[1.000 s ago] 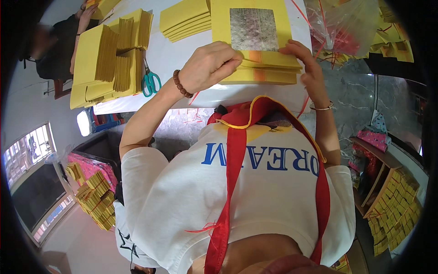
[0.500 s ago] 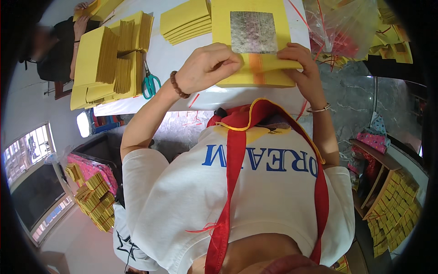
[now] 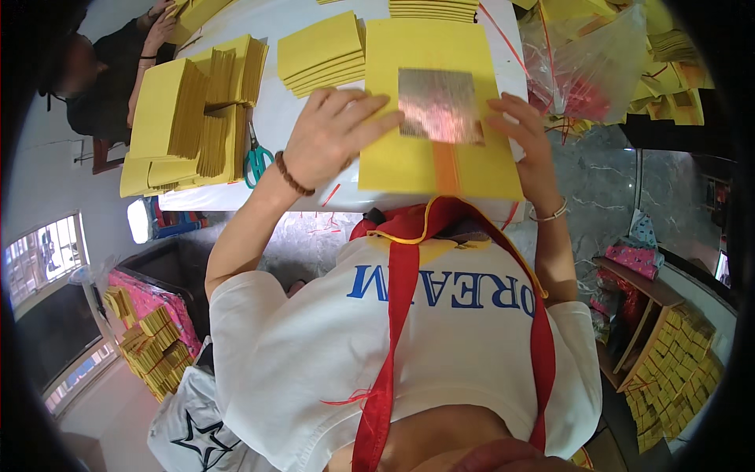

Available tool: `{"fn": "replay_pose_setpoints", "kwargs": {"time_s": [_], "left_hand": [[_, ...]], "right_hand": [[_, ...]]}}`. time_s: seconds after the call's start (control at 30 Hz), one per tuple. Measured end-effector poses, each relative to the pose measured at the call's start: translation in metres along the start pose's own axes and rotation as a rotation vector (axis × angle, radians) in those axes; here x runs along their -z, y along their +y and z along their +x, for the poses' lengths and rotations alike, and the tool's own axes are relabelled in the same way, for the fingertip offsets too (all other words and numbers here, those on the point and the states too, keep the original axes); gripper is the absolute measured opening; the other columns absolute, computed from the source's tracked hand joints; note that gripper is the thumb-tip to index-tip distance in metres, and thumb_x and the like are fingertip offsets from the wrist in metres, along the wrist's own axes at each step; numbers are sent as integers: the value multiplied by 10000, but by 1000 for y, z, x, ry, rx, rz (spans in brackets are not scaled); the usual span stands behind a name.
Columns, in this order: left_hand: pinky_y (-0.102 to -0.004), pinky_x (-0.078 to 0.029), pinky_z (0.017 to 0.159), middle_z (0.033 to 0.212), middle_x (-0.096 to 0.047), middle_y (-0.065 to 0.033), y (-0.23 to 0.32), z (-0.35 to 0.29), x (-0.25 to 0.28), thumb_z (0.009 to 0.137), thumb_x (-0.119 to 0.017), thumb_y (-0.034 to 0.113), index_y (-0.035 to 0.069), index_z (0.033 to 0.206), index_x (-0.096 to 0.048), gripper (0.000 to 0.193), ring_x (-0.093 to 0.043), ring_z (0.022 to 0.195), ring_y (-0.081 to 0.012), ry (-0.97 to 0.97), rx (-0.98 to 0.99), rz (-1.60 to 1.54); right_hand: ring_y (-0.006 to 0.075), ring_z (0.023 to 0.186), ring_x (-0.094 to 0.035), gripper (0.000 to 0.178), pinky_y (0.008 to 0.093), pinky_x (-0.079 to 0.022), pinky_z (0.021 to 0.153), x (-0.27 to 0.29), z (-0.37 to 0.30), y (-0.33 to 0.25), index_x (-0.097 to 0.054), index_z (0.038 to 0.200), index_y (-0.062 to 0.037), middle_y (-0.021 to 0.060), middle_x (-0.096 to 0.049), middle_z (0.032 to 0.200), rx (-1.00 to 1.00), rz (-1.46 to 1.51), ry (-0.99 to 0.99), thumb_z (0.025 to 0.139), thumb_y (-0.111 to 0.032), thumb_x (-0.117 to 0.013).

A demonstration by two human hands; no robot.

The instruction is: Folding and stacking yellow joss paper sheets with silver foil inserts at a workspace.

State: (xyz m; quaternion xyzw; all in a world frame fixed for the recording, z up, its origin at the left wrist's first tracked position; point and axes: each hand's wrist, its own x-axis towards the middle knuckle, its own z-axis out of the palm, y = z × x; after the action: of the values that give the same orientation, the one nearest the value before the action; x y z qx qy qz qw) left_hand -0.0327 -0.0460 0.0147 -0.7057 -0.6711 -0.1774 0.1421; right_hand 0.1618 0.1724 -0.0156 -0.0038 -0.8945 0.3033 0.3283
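Yellow paper [image 3: 393, 169] lies on the bench [image 3: 271, 110] around the silver square [image 3: 439, 102], its long axis seeming to run away from the person's body, like the orange stripe [image 3: 447, 169] on the near side of the square. The left hand [image 3: 330, 130] is left of the square, palm down, loosely wide, its thumb pointing right and about at the square's left edge. The right hand [image 3: 531, 138] is right of the square, at the paper's right edge, fingers bent and spread; I cannot tell whether it pinches the paper. Both hands' tips are close to the square, the left's seeming a little nearer. The folded papers [image 3: 324, 51] lie left of the square and farther out; the scissors [image 3: 256, 161] well left.
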Motion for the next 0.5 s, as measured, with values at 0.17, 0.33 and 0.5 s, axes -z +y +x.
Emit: {"fn": "replay_pose_setpoints", "kwargs": {"time_s": [0.17, 0.33, 0.5], "left_hand": [[-321, -415, 746, 980, -619, -57, 14, -8, 3, 704, -575, 87, 91, 1031, -601, 328, -562, 850, -213, -39, 49, -245], [-356, -445, 590, 731, -614, -139, 9, 2, -5, 845, -557, 168, 32, 899, -623, 161, -560, 646, -317, -173, 552, -477], [-260, -423, 542, 714, -604, -22, -7, 17, -21, 895, -539, 201, -14, 994, -609, 248, -519, 623, -73, -132, 907, -1098]], "right_hand": [[221, 970, -578, 243, 365, -416, 803, 13, -3, -7, -641, 956, -81, 37, -634, 995, 67, 8, -243, 718, -106, -681], [179, 826, -605, 242, 284, -426, 665, -3, -3, -8, -637, 986, -81, 59, -645, 918, -391, 160, -140, 759, -151, -680], [64, 551, -483, 411, 230, -381, 503, -21, 21, -14, -571, 1156, -67, 42, -652, 808, -699, 497, 181, 773, -169, -677]]}}
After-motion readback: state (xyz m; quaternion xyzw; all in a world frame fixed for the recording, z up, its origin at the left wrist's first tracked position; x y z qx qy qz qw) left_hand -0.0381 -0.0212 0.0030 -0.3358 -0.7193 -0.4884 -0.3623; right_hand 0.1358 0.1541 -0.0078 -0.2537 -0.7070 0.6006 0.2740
